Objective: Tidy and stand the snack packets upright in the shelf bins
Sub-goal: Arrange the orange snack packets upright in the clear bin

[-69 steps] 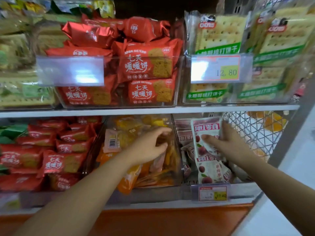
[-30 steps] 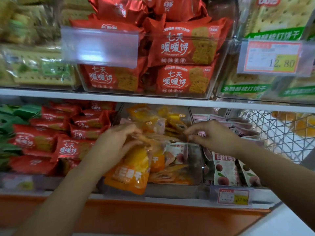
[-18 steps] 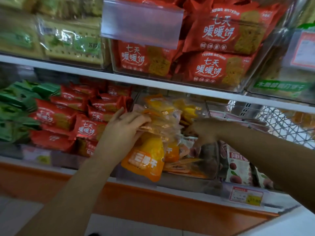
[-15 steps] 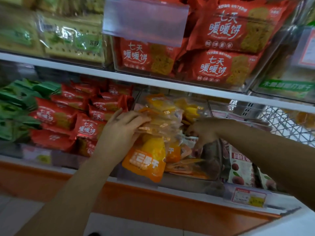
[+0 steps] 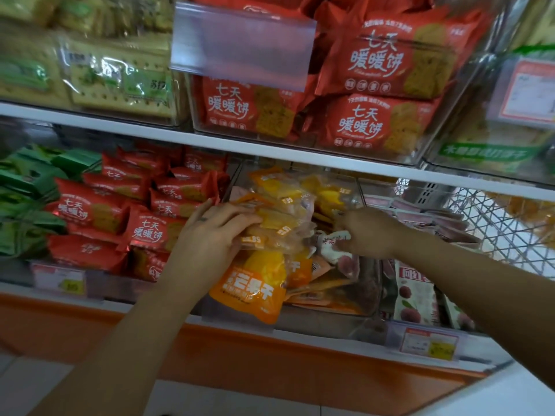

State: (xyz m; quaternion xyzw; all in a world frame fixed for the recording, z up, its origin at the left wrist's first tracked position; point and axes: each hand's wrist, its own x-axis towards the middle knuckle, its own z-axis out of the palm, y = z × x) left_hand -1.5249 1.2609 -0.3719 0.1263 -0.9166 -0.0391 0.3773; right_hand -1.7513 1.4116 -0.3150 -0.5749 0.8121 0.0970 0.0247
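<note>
Store shelving fills your view, two tiers of clear bins. On the lower shelf (image 5: 315, 331) the middle bin (image 5: 371, 295) holds the orange dried-fruit packets (image 5: 324, 193) in a jumble, some flat, some leaning. Your left hand (image 5: 210, 235) is wrapped round the tops of a bunch of them, and the biggest orange packet (image 5: 249, 289) hangs down at the bin's front. Your right hand (image 5: 371, 232) has its fingers curled on a white-and-red packet (image 5: 332, 246) that sits in the same bin among the orange ones. Red biscuit packets (image 5: 144, 232) fill the bin to the left, with green packets (image 5: 27, 202) beyond. More white fruit packets (image 5: 414, 295) stand upright in the bin to the right, above a price tag (image 5: 429, 345). Can't read the tag, too blurry.
</note>
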